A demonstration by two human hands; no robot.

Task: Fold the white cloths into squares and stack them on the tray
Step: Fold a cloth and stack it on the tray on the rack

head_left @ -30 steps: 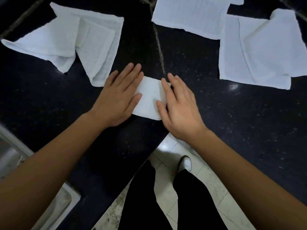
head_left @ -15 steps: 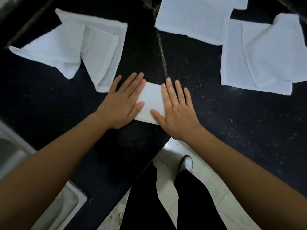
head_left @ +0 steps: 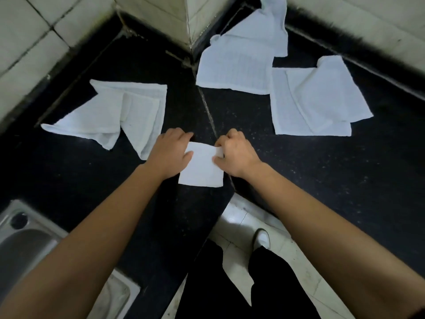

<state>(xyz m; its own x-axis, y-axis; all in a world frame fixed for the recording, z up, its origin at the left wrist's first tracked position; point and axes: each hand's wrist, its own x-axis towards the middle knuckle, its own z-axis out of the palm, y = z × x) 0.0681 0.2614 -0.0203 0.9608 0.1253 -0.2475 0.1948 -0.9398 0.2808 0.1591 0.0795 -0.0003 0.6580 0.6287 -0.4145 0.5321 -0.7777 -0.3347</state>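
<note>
1. The folded white cloth [head_left: 202, 169] lies flat on the black stone counter [head_left: 322, 180], near its front edge and squarely between the two hands.
2. The left hand [head_left: 171, 151] grips the cloth's far left edge, fingers curled and thumb laid on top of the fabric.
3. The right hand [head_left: 235, 155] pinches the far right corner, with knuckles bent and the thumb pressing the cloth's right edge.
4. The near half of the cloth shows uncovered below both hands.
5. Three unfolded cloths lie farther back and well apart from the hands: a rumpled cloth [head_left: 110, 116] to the left, a spread cloth [head_left: 236, 67] by the tiled wall [head_left: 34, 31] corner, and a loosely doubled cloth [head_left: 315, 100] to the right.
6. A steel sink [head_left: 25, 245] sits at the lower left, beyond the left forearm.
</note>
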